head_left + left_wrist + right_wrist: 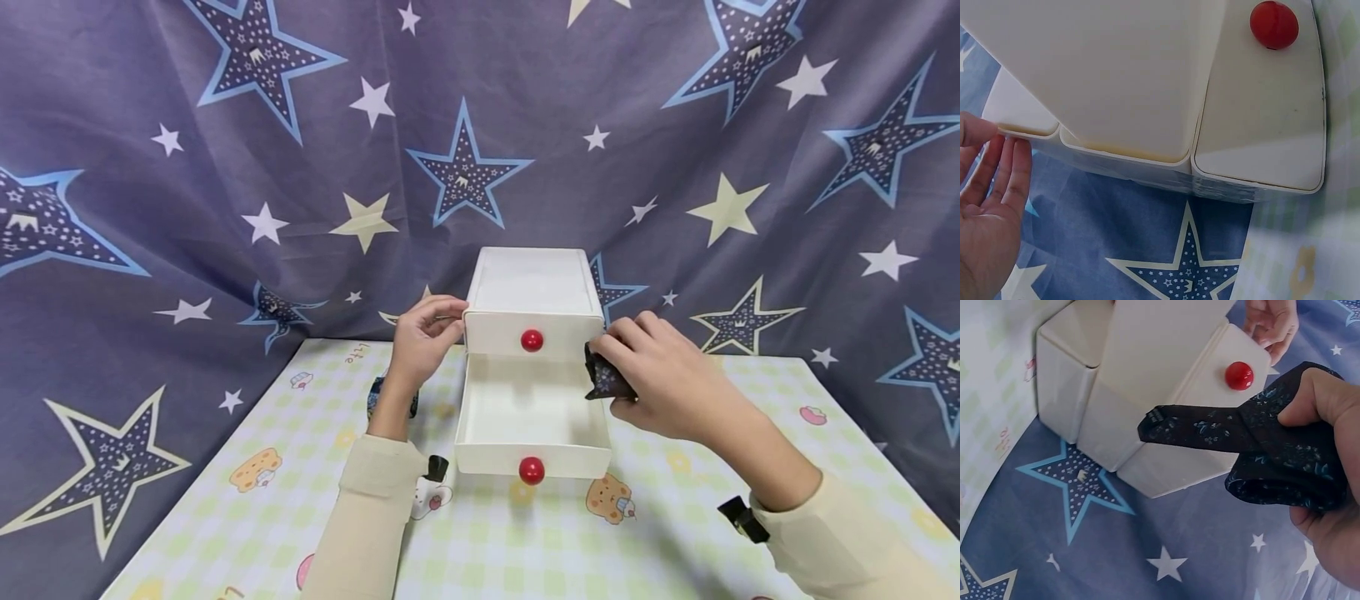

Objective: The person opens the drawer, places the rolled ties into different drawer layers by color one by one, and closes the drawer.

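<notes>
A white two-drawer cabinet [532,279] [1122,69] [1147,369] stands on the table, with a red knob [532,340] on its closed top drawer. The bottom drawer [487,460] is pulled out and shows nothing inside; its red knob [532,470] faces me. My left hand [427,333] [994,206] rests its fingertips against the cabinet's upper left front corner. My right hand [622,371] [1329,506] grips a dark patterned cloth [603,379] [1260,444] just outside the open drawer's right wall.
The table has a pale checked cover with cartoon prints [255,471]. Another dark patterned item [372,398] lies on it behind my left wrist, mostly hidden. A blue star-print curtain [225,167] hangs behind and drapes along both table sides.
</notes>
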Tool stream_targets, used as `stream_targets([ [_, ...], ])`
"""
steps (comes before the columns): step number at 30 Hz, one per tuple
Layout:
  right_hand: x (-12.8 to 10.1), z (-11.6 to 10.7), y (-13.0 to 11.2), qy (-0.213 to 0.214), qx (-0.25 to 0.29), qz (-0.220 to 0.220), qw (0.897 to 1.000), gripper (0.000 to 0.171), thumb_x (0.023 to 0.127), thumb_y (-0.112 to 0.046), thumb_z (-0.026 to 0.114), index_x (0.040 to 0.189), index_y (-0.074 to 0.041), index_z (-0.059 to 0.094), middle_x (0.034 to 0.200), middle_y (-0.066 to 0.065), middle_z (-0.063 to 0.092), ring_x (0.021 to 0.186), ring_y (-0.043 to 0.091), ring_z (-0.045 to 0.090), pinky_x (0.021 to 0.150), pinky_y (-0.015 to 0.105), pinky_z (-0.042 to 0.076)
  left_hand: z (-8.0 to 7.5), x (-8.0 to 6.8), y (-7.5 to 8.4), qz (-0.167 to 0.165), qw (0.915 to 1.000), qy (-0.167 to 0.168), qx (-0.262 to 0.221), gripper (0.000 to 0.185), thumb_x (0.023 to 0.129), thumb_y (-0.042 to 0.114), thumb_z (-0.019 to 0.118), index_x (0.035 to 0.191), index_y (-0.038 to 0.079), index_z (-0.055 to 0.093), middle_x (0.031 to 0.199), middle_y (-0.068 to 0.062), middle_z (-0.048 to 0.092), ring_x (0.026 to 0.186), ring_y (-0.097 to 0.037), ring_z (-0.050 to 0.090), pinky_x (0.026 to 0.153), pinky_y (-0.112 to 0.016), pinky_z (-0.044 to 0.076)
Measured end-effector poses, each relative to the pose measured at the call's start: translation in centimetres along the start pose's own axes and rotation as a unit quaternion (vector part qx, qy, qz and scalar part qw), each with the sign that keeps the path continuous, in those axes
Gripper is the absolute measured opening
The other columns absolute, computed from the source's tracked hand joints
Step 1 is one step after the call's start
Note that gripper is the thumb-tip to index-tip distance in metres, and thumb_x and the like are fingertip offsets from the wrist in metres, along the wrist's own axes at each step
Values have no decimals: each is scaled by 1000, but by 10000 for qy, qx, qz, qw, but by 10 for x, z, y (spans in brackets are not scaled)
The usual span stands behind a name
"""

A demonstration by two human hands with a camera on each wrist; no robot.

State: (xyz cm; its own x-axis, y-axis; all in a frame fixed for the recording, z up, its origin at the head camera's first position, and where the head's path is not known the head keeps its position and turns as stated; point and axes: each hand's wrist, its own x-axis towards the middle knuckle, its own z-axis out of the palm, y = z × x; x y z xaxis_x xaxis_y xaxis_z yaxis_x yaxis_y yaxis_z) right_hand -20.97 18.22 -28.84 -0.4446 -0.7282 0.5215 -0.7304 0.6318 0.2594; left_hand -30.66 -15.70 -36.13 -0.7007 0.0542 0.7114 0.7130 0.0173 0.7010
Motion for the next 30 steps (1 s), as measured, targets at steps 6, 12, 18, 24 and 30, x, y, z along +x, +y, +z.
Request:
stream_targets([
  [6, 4, -6, -10, -78, 12, -70, 9999, 59, 61, -17, 84, 116, -8, 63, 101, 8, 58, 86, 30, 49, 77, 43, 45, 0, 0, -1, 2, 10000, -11, 16, 23, 89, -15, 69, 113, -13, 70, 118, -26, 62, 97, -14, 67, 82, -25, 59],
  [12, 9, -9, -20, 30, 86, -151, 9998, 61, 59, -17, 81, 116, -9, 63, 98, 5, 57, 84, 29, 47, 76, 40, 43, 0, 0, -1, 114, 9999, -43, 23, 23, 90, -14, 68, 112, -11, 72, 116, -24, 64, 97, -15, 67, 79, -24, 59],
  [18, 15, -6, -27, 174, 208, -256, 9993, 61, 58, -15, 79, 116, -10, 63, 98, 4, 55, 83, 27, 45, 75, 39, 43, 0, 0, -1, 86, 10000, -32, 4, 23, 89, -15, 68, 112, -11, 72, 116, -24, 63, 97, -15, 68, 81, -24, 59],
  [24, 20, -1, -35, 156, 277, -268, 9991, 60, 60, -15, 80, 117, -10, 63, 101, 5, 57, 88, 28, 47, 80, 40, 44, 0, 0, -1, 60, 10000, -33, 19, 23, 90, -14, 68, 113, -13, 71, 117, -27, 63, 97, -16, 67, 83, -27, 59],
  [30, 25, 7, -40, 46, 245, -244, 9994, 59, 61, -17, 82, 116, -10, 63, 100, 5, 57, 89, 27, 48, 82, 40, 45, 1, 0, 4, 2, 10000, -30, 38, 23, 88, -17, 67, 112, -16, 69, 117, -30, 62, 96, -18, 68, 82, -28, 59],
])
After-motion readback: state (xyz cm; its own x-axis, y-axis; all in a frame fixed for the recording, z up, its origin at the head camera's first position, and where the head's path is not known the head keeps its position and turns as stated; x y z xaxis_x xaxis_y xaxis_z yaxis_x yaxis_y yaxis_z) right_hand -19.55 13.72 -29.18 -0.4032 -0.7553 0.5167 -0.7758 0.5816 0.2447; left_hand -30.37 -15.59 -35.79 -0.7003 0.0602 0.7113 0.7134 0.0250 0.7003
